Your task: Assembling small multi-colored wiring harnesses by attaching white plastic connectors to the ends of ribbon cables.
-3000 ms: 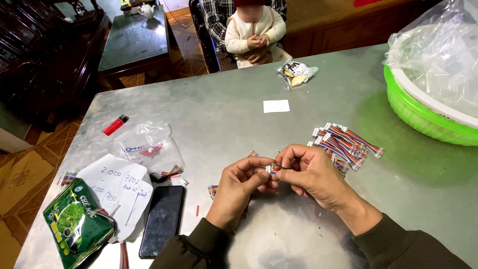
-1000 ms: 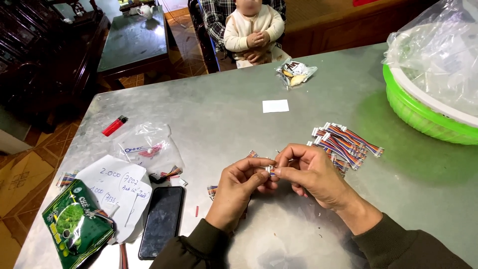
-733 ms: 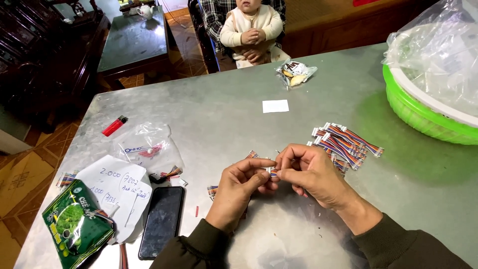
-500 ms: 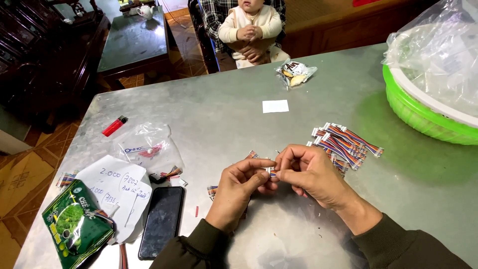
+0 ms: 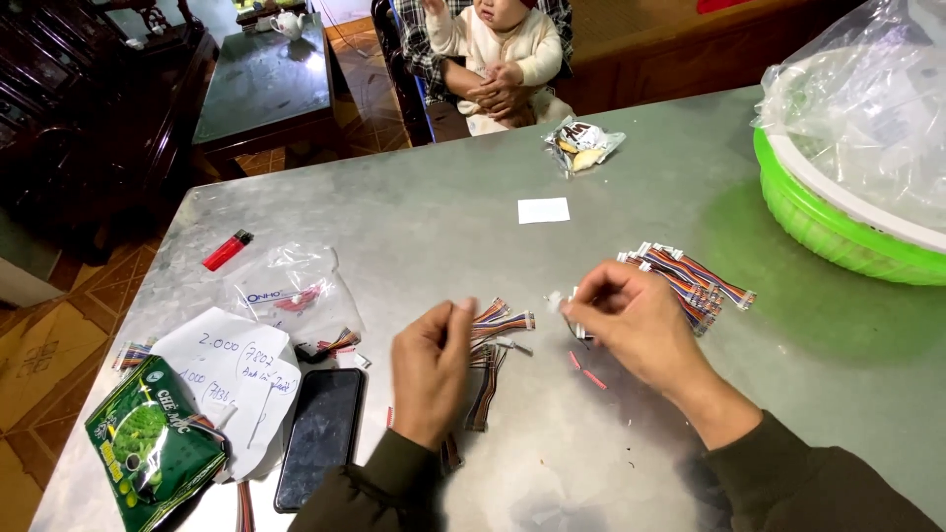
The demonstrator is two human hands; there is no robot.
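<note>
At the near edge of the grey metal table point(image 5: 434, 212), the person's two hands work apart from each other over a scatter of short striped wire pieces. The right hand point(image 5: 631, 320) has thumb and forefinger pressed together, pinching a small white plug point(image 5: 557, 299) just off the tabletop. The left hand point(image 5: 434, 369) is curled with its fingertips at the end of a loose wire piece point(image 5: 505, 320); whether it grips that piece or only touches it cannot be told. More loose wire pieces point(image 5: 483, 389) lie beneath and between the hands, with a few red scraps point(image 5: 591, 377) near the right wrist. A neat stack of wire pieces point(image 5: 690, 276) lies just beyond the right hand. The step in hand looks like fitting or sorting a plug and a wire end, with the two parts held separately. Bringing them together would call for a fine, steady pinch on both sides, since the parts are tiny. To the left lie a phone point(image 5: 320, 438), a paper note point(image 5: 236, 379), a green packet point(image 5: 153, 453), a clear bag point(image 5: 291, 291) and a red lighter point(image 5: 228, 250). A green basket point(image 5: 838, 232) stands at the far right.
</note>
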